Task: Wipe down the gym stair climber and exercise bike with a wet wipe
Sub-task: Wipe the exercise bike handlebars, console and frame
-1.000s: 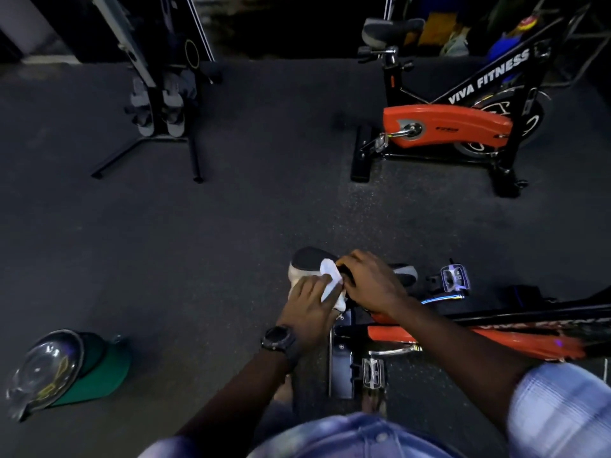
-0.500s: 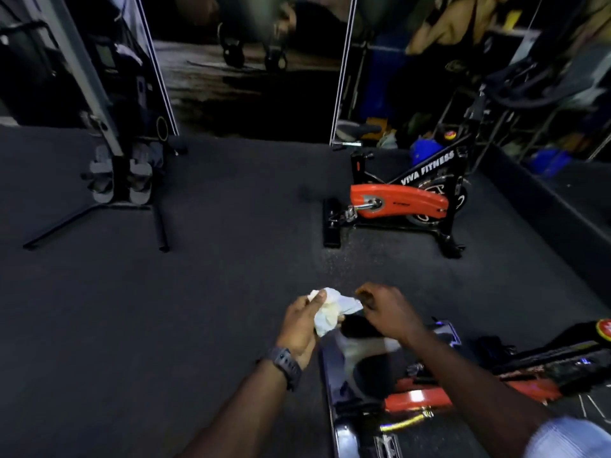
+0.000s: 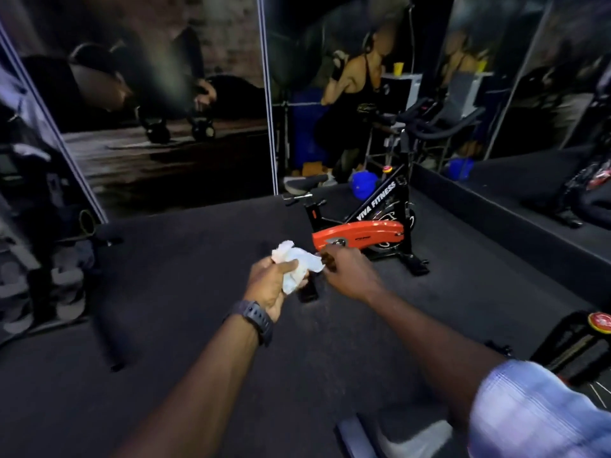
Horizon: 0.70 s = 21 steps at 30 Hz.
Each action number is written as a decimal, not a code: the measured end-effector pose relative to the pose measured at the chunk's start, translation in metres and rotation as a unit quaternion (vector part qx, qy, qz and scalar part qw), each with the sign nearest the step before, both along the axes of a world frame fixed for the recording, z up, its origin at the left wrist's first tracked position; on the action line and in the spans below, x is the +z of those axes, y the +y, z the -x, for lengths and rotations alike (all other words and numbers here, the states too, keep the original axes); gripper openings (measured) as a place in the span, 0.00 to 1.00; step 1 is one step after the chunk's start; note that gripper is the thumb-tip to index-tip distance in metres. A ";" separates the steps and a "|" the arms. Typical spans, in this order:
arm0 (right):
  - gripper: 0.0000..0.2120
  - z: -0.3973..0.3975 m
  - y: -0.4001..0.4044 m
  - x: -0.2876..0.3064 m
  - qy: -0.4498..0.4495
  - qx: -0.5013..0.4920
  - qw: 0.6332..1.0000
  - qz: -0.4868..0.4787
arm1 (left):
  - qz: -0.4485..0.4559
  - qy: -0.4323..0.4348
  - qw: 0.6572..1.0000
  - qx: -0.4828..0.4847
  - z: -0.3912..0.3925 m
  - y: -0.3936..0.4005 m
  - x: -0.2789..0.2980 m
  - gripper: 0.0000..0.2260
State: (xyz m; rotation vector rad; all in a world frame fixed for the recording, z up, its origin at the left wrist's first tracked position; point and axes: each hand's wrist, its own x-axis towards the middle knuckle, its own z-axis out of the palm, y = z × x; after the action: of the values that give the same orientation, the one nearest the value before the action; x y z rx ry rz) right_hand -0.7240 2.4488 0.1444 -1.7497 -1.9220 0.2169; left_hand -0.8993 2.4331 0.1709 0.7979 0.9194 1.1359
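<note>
The wet wipe is gripped crumpled in the left hand and pinched at one corner by the right hand, apparently being refolded; a clean face is needed before the orange exercise bike ahead is wiped.

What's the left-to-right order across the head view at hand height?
Stair climber → left hand → wet wipe → right hand → exercise bike

This is a gym. An orange and black exercise bike with "VIVA FITNESS" on it stands on the dark soft floor. Big wall pictures show people working out with round weights. Another workout machine stands at the left.
</note>
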 end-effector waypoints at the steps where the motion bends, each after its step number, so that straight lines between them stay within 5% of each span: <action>1: 0.12 -0.001 0.019 0.009 -0.008 -0.012 1.000 -0.016 | -0.013 0.001 1.000 0.001 -0.003 0.026 0.008 0.13; 8: 0.11 -0.006 0.134 0.078 -0.016 -0.081 0.993 -0.085 | -0.058 -0.002 0.998 -0.019 -0.029 0.167 0.064 0.05; 18: 0.10 -0.046 0.262 0.143 -0.066 -0.206 0.966 -0.144 | -0.149 0.007 0.985 -0.089 -0.079 0.352 0.104 0.21; 21: 0.10 -0.063 0.293 0.147 -0.070 -0.244 0.957 -0.141 | -0.136 0.001 0.979 -0.153 -0.109 0.399 0.109 0.13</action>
State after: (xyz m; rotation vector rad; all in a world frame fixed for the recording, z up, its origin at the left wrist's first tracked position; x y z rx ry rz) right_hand -0.6607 2.7417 0.2919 -2.0069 -1.4558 -0.3520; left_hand -0.7907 2.8319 0.2804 1.1223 0.6208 0.9978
